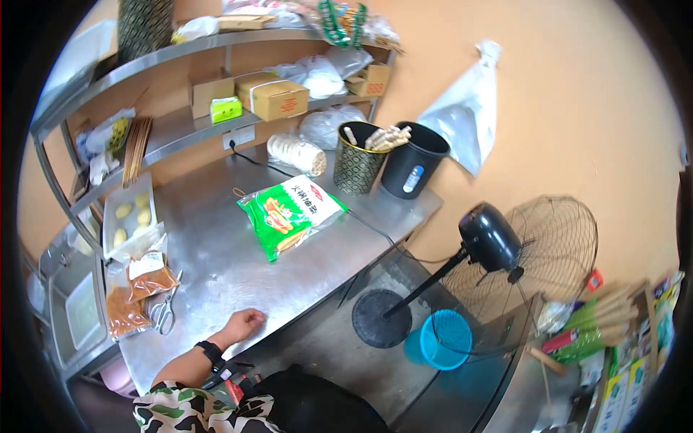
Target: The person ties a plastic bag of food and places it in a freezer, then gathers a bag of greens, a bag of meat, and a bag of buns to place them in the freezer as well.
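My left hand (245, 325), with a black watch (210, 353) on its wrist, rests at the front edge of the steel table (209, 252). Its fingers are curled in, and nothing shows in them. Nearest to it lie grey-handled scissors (164, 312). Beside the scissors are clear bags of reddish-brown sauce (150, 278). Farther back on the tabletop is a green and white food packet (289, 213). My right hand is out of view.
A patterned bin (357, 162) holding pale rolls and a black bin (415, 160) stand at the table's far end. Right of the table are a floor fan (491, 238) and a blue bucket (446, 340). Shelves (173, 133) with boxes overhang the back. A white tray (115, 234) sits left.
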Available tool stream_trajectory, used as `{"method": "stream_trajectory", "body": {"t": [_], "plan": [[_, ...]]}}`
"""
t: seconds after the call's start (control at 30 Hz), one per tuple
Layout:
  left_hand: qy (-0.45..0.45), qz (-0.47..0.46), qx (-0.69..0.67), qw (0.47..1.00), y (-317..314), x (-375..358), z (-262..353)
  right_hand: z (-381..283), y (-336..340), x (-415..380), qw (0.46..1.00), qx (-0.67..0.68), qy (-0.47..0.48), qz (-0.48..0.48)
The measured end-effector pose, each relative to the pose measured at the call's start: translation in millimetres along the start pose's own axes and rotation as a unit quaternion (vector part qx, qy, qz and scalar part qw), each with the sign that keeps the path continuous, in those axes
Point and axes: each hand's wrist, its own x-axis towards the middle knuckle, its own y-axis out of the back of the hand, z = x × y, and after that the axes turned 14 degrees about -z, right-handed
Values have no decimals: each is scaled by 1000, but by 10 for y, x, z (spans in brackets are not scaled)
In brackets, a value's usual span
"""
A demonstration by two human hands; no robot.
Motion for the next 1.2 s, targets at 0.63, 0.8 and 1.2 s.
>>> {"method": "stream_trajectory", "body": {"t": [0.63,0.8,1.2], "plan": [[69,297,285,909,863,1312,-276,-5905,-3762,47,657,-515,450,-317],[81,327,290,896,979,1447,-248,-7570,-5358,270,549,-423,690,-208],[117,289,291,905,1155,1552,-47,-9252,-7637,1369,616,-481,620,-68]]}}
